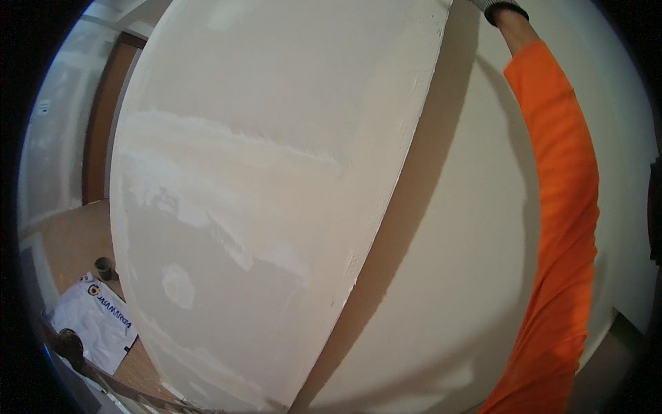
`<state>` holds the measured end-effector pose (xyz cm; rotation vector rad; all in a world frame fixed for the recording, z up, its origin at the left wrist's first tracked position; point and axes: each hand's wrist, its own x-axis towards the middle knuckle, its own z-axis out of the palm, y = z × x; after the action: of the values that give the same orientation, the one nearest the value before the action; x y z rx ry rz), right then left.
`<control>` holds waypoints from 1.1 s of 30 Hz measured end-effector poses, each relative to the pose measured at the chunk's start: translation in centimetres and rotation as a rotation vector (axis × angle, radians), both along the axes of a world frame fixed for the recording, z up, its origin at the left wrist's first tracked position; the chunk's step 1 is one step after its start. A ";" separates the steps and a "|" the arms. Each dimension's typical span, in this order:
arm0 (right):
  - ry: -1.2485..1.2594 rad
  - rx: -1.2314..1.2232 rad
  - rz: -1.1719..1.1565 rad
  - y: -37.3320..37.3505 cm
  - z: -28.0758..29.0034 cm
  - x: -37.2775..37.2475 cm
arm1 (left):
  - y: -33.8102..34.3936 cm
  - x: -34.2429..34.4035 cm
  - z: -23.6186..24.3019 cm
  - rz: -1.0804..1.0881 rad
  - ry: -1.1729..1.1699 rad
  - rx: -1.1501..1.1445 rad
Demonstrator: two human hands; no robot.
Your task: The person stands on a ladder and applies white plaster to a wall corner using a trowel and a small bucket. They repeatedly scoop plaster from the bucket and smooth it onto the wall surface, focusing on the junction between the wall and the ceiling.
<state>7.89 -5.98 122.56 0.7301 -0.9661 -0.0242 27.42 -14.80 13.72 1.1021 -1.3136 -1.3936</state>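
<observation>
My right arm, in an orange sleeve (562, 172), stretches up along the right side of the view. Only the wrist and part of my right hand (494, 7), in a grey knit glove with a dark cuff, show at the top edge. The fingers lie out of the picture, so what they hold is hidden. Nearest to that hand is the long outer edge of a drywall panel (276, 165), patched with pale filler and slightly rough along the edge. Behind the edge, a smooth cream wall (469, 276) carries shadows. My left hand is out of view.
At the lower left, a white plastic sack (96, 321) lies on the brown floor (72, 245) beside a small dark bucket (103, 268). A round dark object (69, 343) is near the sack. Farther back stands a brown door frame (107, 124) beside a grey wall (55, 138).
</observation>
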 end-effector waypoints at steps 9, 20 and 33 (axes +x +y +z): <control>-0.053 -0.014 -0.231 -2.6 7.1 -5.7 | 2.3 1.3 -0.4 0.177 0.281 0.303; 0.086 0.539 -0.253 0.7 -24.7 -5.6 | 1.0 0.7 -0.4 0.109 0.040 0.028; 0.062 0.076 -0.398 -1.2 -7.1 -5.9 | 2.3 0.3 -0.9 0.103 0.005 0.016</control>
<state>2.02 -7.21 115.51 0.5934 -1.0427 -0.4315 27.74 -12.52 12.78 1.1602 -1.2265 -1.3318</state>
